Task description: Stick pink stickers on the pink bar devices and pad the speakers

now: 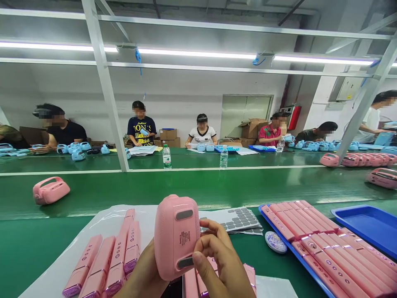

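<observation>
My left hand (pixel 149 269) grips a pink portable speaker (pixel 161 244) from behind and below, its underside turned to the right. That underside carries small printed text and two grey oval pads, an upper pad (pixel 184 215) and a lower pad (pixel 185 262). My right hand (pixel 221 256) is closed at the speaker's right edge, its thumb on the end of the lower pad and its fingers curled against the side. Sheets of grey oval stickers (pixel 235 219) lie just behind this hand. Most of my left fingers are hidden by the speaker.
Pink control panels (pixel 105 265) lie on white sheeting to the left, and more fill a blue tray (pixel 263 211) at right. A round badge (pixel 275 242) and another blue tray (pixel 369 211) are nearby. One pink speaker (pixel 51 190) stands on the green belt (pixel 124 186). Co-workers sit opposite.
</observation>
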`<state>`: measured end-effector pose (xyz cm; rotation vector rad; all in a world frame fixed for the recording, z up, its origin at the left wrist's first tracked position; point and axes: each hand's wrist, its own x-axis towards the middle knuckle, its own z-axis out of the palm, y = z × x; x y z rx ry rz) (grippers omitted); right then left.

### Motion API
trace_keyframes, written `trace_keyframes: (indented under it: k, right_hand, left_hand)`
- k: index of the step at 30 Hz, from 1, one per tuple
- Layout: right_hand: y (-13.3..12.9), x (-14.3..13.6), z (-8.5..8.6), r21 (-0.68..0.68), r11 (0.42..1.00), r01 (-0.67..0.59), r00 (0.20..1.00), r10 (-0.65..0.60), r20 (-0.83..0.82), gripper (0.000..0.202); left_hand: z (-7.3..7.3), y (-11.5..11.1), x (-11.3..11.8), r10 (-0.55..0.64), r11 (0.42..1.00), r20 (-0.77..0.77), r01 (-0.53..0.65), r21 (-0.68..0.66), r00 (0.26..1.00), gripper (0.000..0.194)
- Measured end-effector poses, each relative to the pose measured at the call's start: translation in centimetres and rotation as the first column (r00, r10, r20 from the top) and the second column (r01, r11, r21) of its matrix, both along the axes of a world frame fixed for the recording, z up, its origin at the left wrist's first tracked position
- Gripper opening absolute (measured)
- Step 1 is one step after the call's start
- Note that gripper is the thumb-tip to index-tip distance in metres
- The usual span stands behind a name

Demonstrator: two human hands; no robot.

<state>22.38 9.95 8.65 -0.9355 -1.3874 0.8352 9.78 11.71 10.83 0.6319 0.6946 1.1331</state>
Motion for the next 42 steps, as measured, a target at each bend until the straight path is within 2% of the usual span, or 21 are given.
trace_keyframes:
  k: [5,8,14,20,28,39,42]
  right_hand:
    - [-0.3,0.1,0.0,-0.063,0.998,-0.025,0.998,0.021,-0.065,0.036]
    - [-0.2,0.0,-0.1,-0.056,0.998,-0.014,1.000,0.013,-0.024,0.037]
    - [-0.4,0.1,0.1,-0.034,0.999,0.025,0.996,-0.022,0.092,0.027]
    - [-0.6,0.4,0.4,0.011,0.999,0.041,0.978,-0.042,0.205,0.018]
    - [-0.6,0.2,-0.3,0.086,0.993,0.086,0.958,-0.106,0.266,0.021]
    - [-0.8,-0.9,-0.8,0.151,0.964,0.220,0.953,-0.245,0.179,0.016]
    - [-0.6,-1.8,-1.3,0.137,0.959,0.249,0.963,-0.260,0.066,0.010]
  left_hand:
    - [-1.3,0.6,-0.3,-0.007,1.000,-0.009,0.007,0.021,1.000,0.036]
    - [-2.0,1.0,-0.4,-0.002,1.000,-0.002,0.002,0.008,1.000,0.036]
    - [-2.4,1.3,-0.6,-0.017,1.000,-0.030,0.017,0.023,0.999,0.053]
    - [-2.9,1.4,-0.8,-0.044,0.997,-0.015,0.045,0.064,0.999,0.022]
    - [-2.8,1.3,-0.7,-0.058,0.997,-0.070,0.062,0.056,0.996,0.025]
    - [-3.1,1.4,-0.7,-0.100,0.994,0.029,0.099,0.051,0.995,0.024]
    - [-2.9,1.1,-0.3,-0.030,0.999,0.042,0.030,-0.010,0.999,0.021]
